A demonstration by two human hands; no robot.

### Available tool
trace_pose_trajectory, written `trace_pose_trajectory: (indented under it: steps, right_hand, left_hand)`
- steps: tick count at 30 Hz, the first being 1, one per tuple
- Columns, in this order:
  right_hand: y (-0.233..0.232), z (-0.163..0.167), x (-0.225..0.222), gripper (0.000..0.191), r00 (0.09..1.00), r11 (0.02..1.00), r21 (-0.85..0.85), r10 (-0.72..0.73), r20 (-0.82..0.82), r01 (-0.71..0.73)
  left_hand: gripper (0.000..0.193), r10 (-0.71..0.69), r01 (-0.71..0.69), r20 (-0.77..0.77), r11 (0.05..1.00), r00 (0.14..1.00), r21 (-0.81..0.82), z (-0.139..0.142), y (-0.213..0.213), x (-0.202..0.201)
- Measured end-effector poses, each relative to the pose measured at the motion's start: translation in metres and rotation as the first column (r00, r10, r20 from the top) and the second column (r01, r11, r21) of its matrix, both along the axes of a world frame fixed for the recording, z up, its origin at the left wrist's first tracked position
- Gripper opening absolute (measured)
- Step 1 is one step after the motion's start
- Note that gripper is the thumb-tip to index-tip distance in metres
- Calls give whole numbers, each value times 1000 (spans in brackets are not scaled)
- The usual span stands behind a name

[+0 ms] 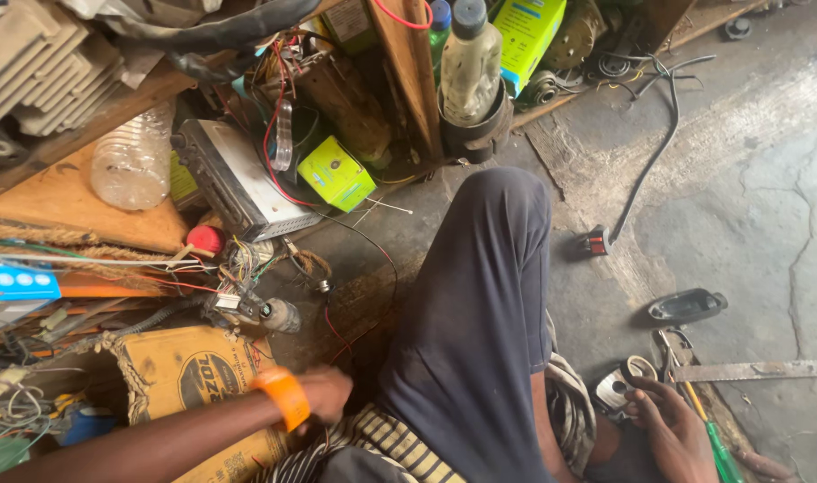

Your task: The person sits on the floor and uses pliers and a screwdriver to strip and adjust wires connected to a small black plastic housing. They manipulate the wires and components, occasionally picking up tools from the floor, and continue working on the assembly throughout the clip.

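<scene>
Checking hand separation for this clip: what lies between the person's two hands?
In the head view, the raised knee in dark trousers lies between the left hand and the right hand.

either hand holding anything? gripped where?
Right hand grips a small round silver-and-black part by its lower right edge, fingertips on it. Left hand, with an orange wristband, is blurred; cannot tell if it holds anything.

Left hand (pixel 326 392), orange wristband (pixel 283 397) on the wrist, reaches down beside the raised knee (pixel 502 215), near a yellow sack (pixel 189 376) and tangled wires (pixel 247 268). Right hand (pixel 672 425) fingers a small round metal part (pixel 618 386) on the concrete floor (pixel 748 206); hacksaw blade (pixel 757 369) and green-handled screwdriver (pixel 719 452) just beside.
</scene>
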State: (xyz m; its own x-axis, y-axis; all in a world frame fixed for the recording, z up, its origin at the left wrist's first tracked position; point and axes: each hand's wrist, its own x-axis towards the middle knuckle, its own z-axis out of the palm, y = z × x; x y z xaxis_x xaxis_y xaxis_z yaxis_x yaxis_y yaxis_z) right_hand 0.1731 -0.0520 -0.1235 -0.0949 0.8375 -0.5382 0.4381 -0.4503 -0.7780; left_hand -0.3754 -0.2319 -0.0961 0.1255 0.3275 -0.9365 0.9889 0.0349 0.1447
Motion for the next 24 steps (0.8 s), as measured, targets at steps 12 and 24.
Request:
trace_pose_trajectory:
  steps: [12,24]
  right_hand:
    - [-4,1,-3,42,999,1000,-8,9,49,-8]
    - [-2,9,3,41,994,998,12,-67,88,67]
  left_hand:
    - [32,-250,260,72,933,966,-247,-57,-63,-1]
    - [18,-413,257,113,734,904,629,192,183,116]
